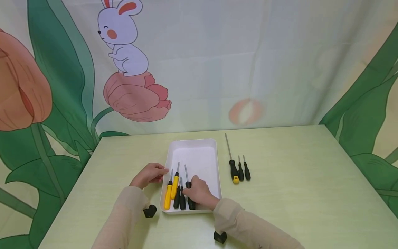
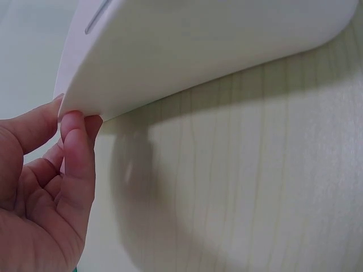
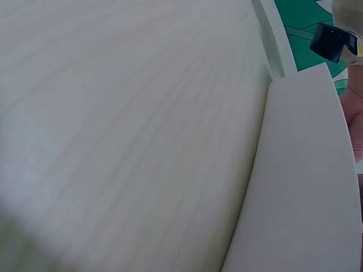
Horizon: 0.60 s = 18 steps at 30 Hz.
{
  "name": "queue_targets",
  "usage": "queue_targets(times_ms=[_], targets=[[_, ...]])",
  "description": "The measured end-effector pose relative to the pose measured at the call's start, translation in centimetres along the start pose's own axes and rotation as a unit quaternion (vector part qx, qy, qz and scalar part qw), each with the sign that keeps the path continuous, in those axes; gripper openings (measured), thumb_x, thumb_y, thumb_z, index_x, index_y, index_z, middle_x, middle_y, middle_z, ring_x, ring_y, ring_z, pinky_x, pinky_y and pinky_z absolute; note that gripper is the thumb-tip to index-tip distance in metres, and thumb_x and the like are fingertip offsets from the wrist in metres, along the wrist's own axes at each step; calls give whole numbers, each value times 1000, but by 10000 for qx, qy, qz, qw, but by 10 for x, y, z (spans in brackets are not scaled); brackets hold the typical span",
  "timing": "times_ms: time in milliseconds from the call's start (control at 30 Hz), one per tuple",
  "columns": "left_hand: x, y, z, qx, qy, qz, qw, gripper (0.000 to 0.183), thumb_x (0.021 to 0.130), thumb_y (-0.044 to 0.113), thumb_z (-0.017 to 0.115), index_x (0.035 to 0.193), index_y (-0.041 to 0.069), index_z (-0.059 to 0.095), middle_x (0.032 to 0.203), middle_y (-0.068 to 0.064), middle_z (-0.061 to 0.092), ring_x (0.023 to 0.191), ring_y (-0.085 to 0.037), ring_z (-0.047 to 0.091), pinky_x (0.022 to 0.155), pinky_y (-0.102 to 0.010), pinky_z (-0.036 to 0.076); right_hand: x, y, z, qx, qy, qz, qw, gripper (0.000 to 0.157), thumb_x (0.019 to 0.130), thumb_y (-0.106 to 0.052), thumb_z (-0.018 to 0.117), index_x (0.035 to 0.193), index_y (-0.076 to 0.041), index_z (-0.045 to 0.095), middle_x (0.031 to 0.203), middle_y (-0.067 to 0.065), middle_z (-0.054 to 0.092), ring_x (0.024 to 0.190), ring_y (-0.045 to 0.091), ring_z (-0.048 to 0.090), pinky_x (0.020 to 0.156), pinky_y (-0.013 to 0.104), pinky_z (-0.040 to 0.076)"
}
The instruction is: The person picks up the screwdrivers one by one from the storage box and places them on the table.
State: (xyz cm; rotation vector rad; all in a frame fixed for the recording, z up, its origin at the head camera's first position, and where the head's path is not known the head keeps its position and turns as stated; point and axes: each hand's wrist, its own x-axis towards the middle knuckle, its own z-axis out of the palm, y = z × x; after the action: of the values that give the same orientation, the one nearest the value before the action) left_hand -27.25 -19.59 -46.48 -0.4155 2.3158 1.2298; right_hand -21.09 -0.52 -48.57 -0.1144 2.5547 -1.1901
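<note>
A white tray (image 1: 202,155) lies on the table, several screwdrivers in its left half. My left hand (image 1: 153,173) pinches the tray's left rim; in the left wrist view, the thumb and fingers (image 2: 79,141) hold its edge. Inside the tray, my right hand (image 1: 200,192) grips a black screwdriver (image 1: 188,184) by its handle, which the fingers partly cover. Left of it lie two small black screwdrivers (image 1: 182,200) and two yellow-handled screwdrivers (image 1: 168,195), shafts pointing away from me. The right wrist view shows mainly the tabletop and the tray's outer wall (image 3: 306,170).
Right of the tray, a long screwdriver (image 1: 233,169) with a black handle and yellow end lies beside two small black screwdrivers (image 1: 240,173). A curtain (image 1: 217,69) printed with a rabbit and tulips hangs behind the table's back edge.
</note>
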Motion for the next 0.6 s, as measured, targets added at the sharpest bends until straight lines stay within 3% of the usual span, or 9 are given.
queue_targets(times_ms=[267, 600], targets=[[0, 0, 1, -4, -9, 18, 10000, 33, 85, 26, 57, 107, 1, 53, 80, -4, 52, 65, -14, 50, 60, -18, 46, -2, 1, -9, 296, 46, -122, 9995, 22, 76, -14, 60, 85, -3, 43, 69, 6, 47, 57, 16, 47, 48, 22, 38], [-1, 1, 1, 10, 21, -42, 10000, 32, 86, 26, 57, 106, 1, 53, 78, -4, 52, 64, -14, 50, 59, -17, 45, -5, -5, -23, 674, -68, 49, 9977, 22, 79, -13, 59, 91, -3, 43, 73, 9, 51, 45, 16, 51, 39, 26, 45]])
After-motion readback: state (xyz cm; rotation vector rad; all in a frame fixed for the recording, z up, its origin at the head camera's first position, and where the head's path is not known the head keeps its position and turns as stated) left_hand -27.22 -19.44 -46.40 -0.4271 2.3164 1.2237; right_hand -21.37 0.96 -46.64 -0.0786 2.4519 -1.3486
